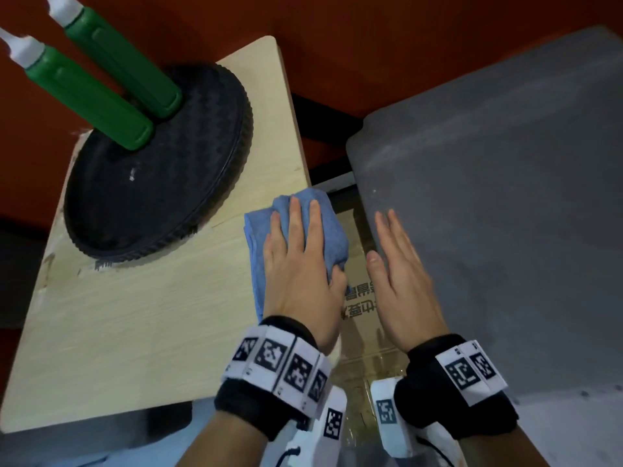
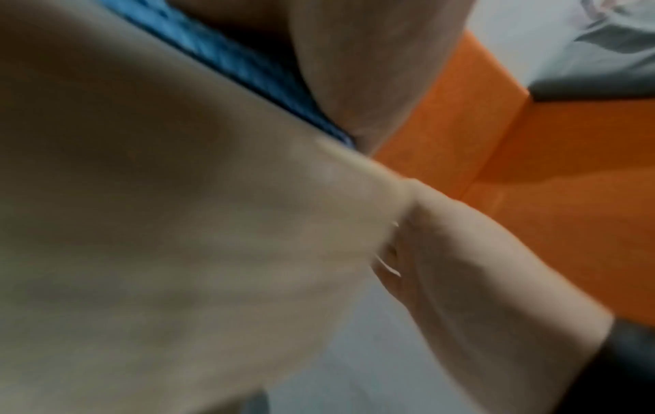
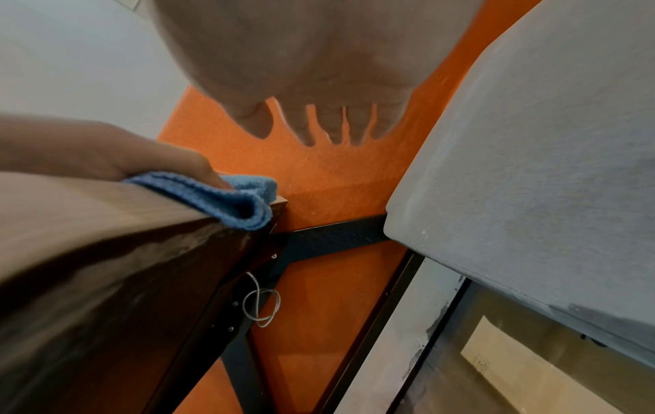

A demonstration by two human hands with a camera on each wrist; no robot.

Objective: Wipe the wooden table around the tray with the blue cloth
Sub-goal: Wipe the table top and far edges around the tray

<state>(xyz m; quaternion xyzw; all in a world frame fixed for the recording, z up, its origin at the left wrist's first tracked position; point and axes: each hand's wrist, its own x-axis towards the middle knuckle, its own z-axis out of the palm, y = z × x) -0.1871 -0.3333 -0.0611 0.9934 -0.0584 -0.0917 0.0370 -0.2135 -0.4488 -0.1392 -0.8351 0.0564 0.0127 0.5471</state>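
Note:
The blue cloth (image 1: 259, 237) lies bunched on the right edge of the light wooden table (image 1: 135, 315), just right of the round black tray (image 1: 111, 210). My left hand (image 1: 300, 257) presses flat on it, fingers straight, thumb at the cloth's right side. In the right wrist view the cloth (image 3: 241, 201) hangs slightly over the table edge under the left hand (image 3: 124, 151). My right hand (image 1: 397, 267) hovers flat and empty over the gap between the table and a grey surface. The left wrist view is blurred and shows a strip of cloth (image 2: 230, 56) on the table (image 2: 141, 224).
Two green bottles (image 1: 101, 92) with white caps stand on the tray's far side. A large grey padded surface (image 1: 505, 197) fills the right. A cardboard box (image 1: 364, 298) sits below in the gap. An orange wall (image 3: 319, 173) and a black frame (image 3: 329, 232) lie behind.

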